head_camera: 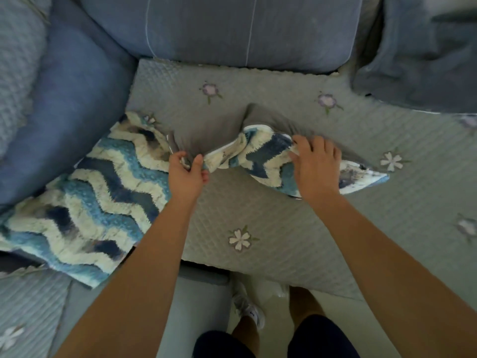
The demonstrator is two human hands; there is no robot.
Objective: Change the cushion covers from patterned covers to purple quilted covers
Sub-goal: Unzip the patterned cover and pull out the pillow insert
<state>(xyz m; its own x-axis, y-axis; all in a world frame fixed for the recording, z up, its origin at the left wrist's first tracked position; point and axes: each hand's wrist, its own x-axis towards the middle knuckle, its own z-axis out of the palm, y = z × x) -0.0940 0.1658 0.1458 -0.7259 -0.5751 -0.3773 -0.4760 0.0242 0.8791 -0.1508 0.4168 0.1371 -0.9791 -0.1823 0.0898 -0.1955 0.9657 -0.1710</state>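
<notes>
A cushion lies on the sofa seat with its grey inner pad (pixel 211 130) half out of a blue and cream zigzag cover (pixel 268 161). My left hand (pixel 187 174) pinches the edge of that cover's opening next to the grey pad. My right hand (pixel 316 164) grips the bunched zigzag cover on the right part of the cushion. A second cushion in the same zigzag cover (pixel 85 210) lies flat at the left of the seat, touching the first one. I see no purple quilted cover that I can tell apart from the seat throw.
A grey quilted throw with embroidered flowers (pixel 258 228) covers the seat. Blue back cushions (pixel 219 27) stand behind, a blue armrest (pixel 67 109) at the left, and a dark blue cloth (pixel 423 60) at the upper right. My legs and shoes (pixel 250 311) stand on pale floor below.
</notes>
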